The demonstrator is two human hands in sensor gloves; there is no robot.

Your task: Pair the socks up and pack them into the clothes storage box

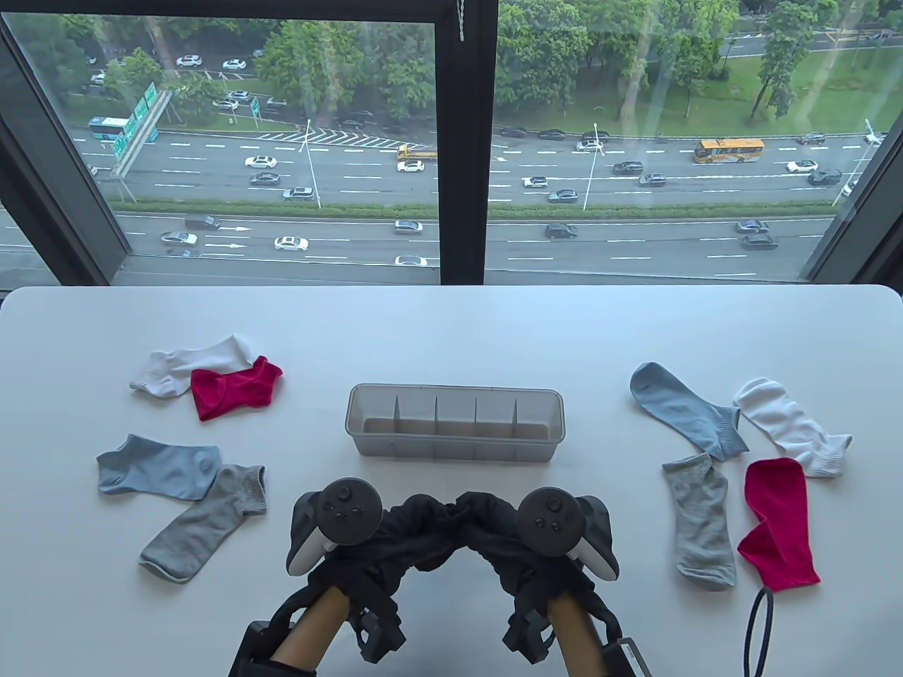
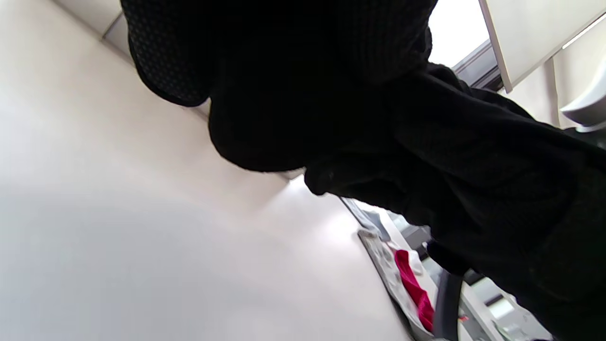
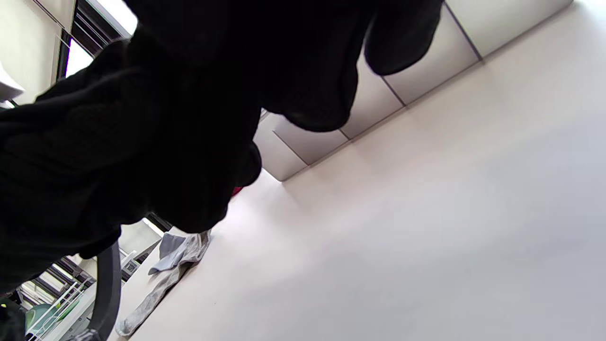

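The clear storage box (image 1: 455,451) with its row of divided compartments stands empty at the table's centre. On the left lie a white sock (image 1: 185,363), a red sock (image 1: 233,389), a blue sock (image 1: 156,467) and a grey sock (image 1: 204,522). To the right are a blue sock (image 1: 681,409), a white sock (image 1: 790,427), a grey sock (image 1: 702,522) and a red sock (image 1: 776,525). My left hand (image 1: 416,515) and right hand (image 1: 487,515) rest just in front of the box, loosely curled fingers meeting. I see no sock in either hand.
The white table (image 1: 451,324) ends at a window along its far side. A black cable loop (image 1: 758,635) lies at the near right edge. Bare tabletop separates the box from both sock groups. The wrist views are mostly filled by black gloves.
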